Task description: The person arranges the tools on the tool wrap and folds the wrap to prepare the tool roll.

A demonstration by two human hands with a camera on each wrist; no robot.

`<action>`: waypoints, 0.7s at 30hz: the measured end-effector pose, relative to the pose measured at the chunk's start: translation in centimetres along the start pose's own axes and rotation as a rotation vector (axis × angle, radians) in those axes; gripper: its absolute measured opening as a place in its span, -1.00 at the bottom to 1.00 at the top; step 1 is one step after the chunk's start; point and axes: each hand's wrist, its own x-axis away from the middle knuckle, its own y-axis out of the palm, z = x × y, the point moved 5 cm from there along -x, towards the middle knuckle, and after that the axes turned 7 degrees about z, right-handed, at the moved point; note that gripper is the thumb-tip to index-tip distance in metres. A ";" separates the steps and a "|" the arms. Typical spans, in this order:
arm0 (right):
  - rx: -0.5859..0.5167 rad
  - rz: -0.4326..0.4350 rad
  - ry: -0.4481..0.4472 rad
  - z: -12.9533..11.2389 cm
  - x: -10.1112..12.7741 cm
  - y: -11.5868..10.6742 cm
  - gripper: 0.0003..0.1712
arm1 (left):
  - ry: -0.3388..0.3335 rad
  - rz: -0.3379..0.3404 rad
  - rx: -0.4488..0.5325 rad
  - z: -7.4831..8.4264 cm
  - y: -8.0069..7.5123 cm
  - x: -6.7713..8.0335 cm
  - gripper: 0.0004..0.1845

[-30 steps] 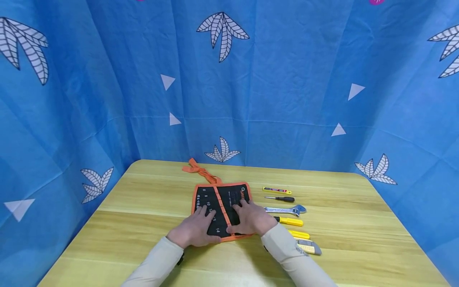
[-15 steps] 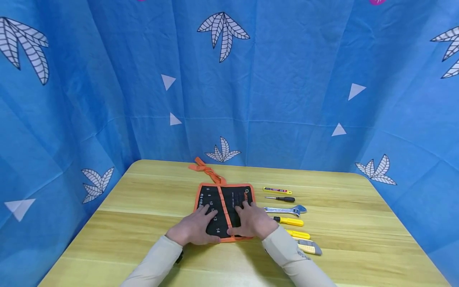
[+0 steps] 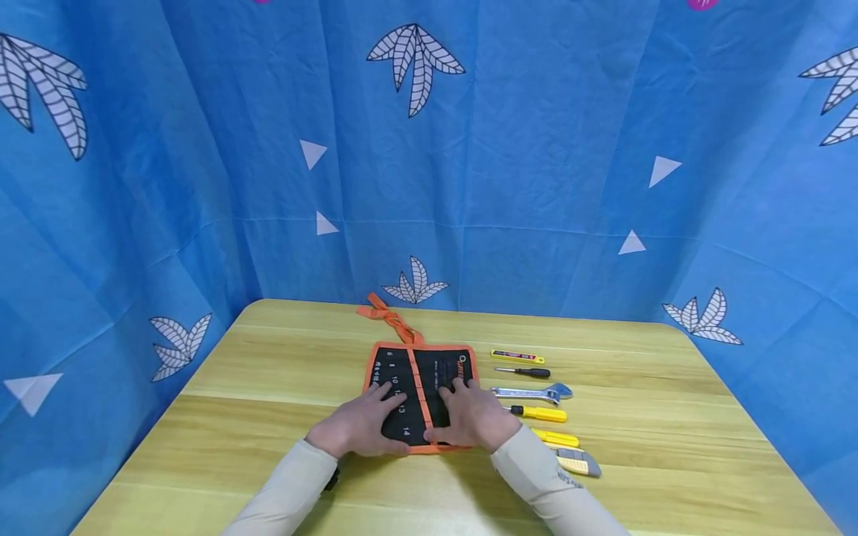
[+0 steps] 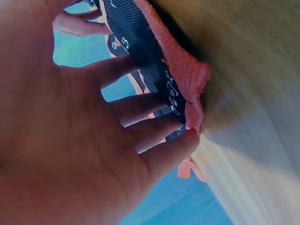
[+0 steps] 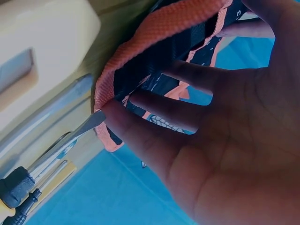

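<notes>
A black tool pouch [image 3: 439, 365] with orange edging and white size numbers lies spread on the table. On its near left part rests my left hand [image 3: 362, 426], fingers spread; the left wrist view shows those fingers [image 4: 152, 104] fairly straight against the cloth. My right hand [image 3: 472, 415] rests on the near right part, fingers apart and gripping nothing. In the right wrist view a flat screwdriver blade [image 5: 70, 140] reaches close to the pouch's orange edge [image 5: 161, 26] and a fingertip. Orange ties [image 3: 395, 321] trail from the pouch's far side.
Right of the pouch lie a yellow blade case [image 3: 518, 356], a small black screwdriver [image 3: 532, 372], an adjustable wrench [image 3: 536, 393], a yellow-handled screwdriver [image 3: 544, 414], a yellow-handled tool [image 3: 559, 438] and a utility knife [image 3: 578, 463]. A blue curtain [image 3: 523, 186] hangs behind the wooden table [image 3: 268, 380].
The pouch and its ties have shifted slightly to the right and turned a little, mostly in the first half second. Both hands have stayed on it in nearly the same place.
</notes>
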 end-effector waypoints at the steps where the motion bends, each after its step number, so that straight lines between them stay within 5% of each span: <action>1: -0.001 -0.001 -0.001 0.0 0.0 0.0 0.05 | -0.002 -0.002 0.003 0.0 0.0 0.0 -0.07; 21: -0.059 0.045 -0.047 1.2 1.3 -0.9 -0.11 | 0.000 0.020 -0.002 0.1 0.2 -0.1 -0.08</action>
